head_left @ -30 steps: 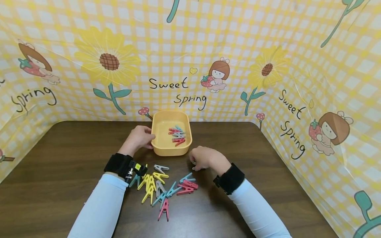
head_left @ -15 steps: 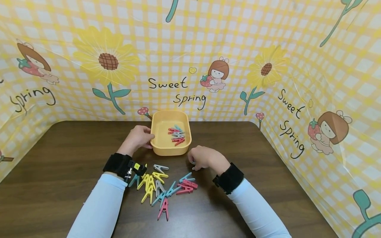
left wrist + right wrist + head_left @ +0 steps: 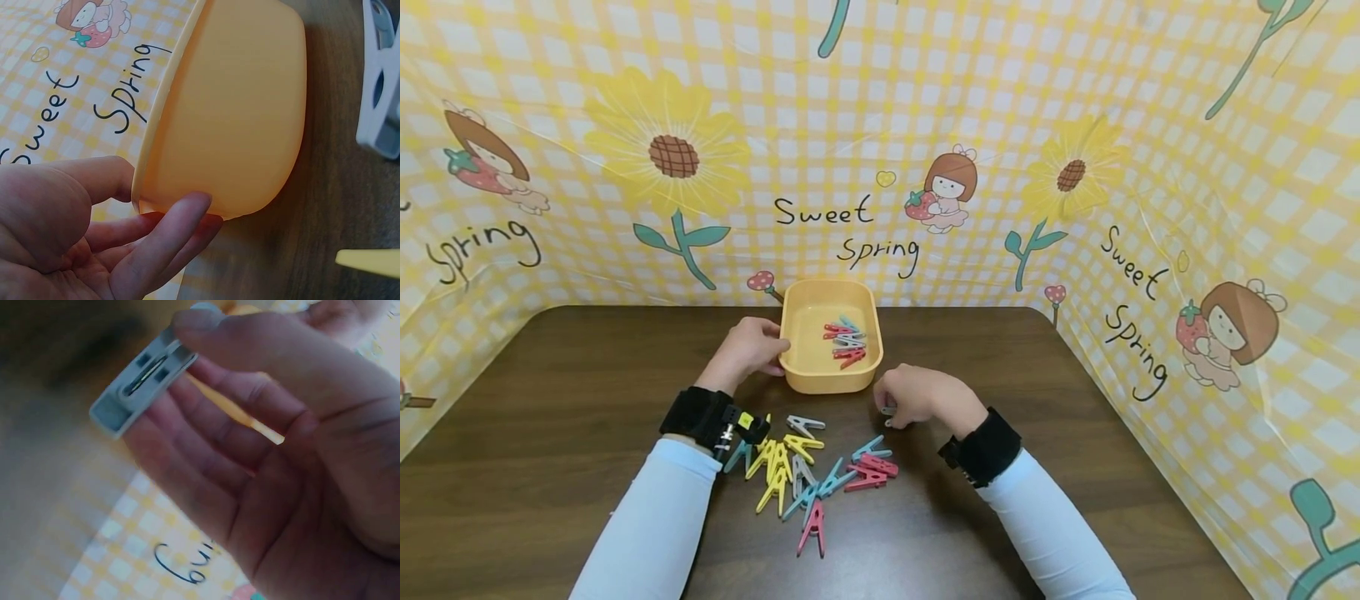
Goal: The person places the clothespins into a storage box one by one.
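My left hand (image 3: pixel 747 348) grips the left side of a yellow plastic basin (image 3: pixel 831 383); in the left wrist view its thumb is at the rim and its fingers lie against the outer wall. Inside the basin, toward its right side, lie several red, blue and grey clothespins (image 3: pixel 850 341). Just off the basin's front right corner, my right hand (image 3: pixel 921 396) pinches a grey clothespin (image 3: pixel 144 381) between thumb and fingers. The right wrist view is blurred, but the clothespin's spring shows.
In front of the basin, several loose clothespins lie on the brown table (image 3: pixel 1075 467): yellow ones (image 3: pixel 777 467) at left, red ones (image 3: pixel 871 471) at right, with blue and grey among them. A single red clothespin (image 3: pixel 812 529) lies nearest. A checked cloth (image 3: pixel 880 125) stands behind.
My right hand shifts and tilts very slightly, still pinching the grey clothespin. The left hand, the basin and the loose clothespins stay where they were.
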Tool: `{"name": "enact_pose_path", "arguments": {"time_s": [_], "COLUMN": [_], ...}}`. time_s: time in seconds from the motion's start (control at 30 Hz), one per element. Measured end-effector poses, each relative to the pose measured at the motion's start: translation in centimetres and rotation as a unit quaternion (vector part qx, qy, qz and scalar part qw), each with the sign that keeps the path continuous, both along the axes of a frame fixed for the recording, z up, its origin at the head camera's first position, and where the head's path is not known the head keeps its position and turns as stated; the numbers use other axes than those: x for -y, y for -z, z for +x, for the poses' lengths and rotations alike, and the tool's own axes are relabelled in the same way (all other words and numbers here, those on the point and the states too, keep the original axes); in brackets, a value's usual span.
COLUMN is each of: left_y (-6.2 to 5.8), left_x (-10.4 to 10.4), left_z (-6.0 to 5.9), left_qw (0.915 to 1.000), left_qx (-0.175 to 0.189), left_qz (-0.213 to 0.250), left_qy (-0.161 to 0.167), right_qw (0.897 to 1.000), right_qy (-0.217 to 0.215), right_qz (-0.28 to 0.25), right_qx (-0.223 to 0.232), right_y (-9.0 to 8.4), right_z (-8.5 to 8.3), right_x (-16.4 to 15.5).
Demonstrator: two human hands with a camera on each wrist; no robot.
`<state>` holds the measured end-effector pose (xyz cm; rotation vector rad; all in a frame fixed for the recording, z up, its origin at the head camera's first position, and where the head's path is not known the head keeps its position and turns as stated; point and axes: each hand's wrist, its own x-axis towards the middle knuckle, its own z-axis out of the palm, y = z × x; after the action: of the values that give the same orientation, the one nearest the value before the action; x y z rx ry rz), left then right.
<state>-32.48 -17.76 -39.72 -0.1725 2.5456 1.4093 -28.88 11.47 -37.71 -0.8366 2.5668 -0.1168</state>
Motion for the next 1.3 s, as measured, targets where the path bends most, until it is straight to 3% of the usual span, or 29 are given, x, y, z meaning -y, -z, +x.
{"name": "enact_pose_path", "arguments": {"time_s": [0.17, 0.3, 0.47, 0.63, 0.73, 1.0, 1.3], "left_y": [0.0, 0.1, 0.1, 0.1, 0.1, -0.5, -0.1], "left_x": [0.1, 0.3, 0.4, 0.4, 0.2, 0.0, -0.1], "left_z": [-0.2, -0.2, -0.2, 0.0, 0.1, -0.2, 0.0], "left_qw": [1.0, 1.0, 1.0, 1.0, 0.9999, 1.0, 0.9999], "left_qx": [0.0, 0.002, 0.001, 0.0, -0.003, 0.003, 0.004], "left_qz": [0.004, 0.003, 0.004, 0.008, 0.012, 0.009, 0.01], "left_qy": [0.005, 0.006, 0.002, 0.003, 0.005, -0.001, -0.002], "right_qw": [0.996, 0.988, 0.981, 0.985, 0.988, 0.991, 0.99], "right_qy": [-0.042, -0.054, -0.053, -0.08, -0.106, -0.119, -0.108], "right_qz": [-0.08, -0.136, -0.157, -0.108, -0.067, 0.046, 0.066], "right_qx": [0.001, -0.041, -0.102, -0.108, -0.095, -0.043, -0.063], "right_y": [-2.7, -5.2, -6.8, -5.8, -4.7, -2.5, -0.6], "right_z": [0.2, 0.0, -2.7, -6.1, -7.3, -8.0, -8.5], "right_x": [-0.8, -0.5, 2.1, 5.2, 6.3, 7.3, 7.7]}}
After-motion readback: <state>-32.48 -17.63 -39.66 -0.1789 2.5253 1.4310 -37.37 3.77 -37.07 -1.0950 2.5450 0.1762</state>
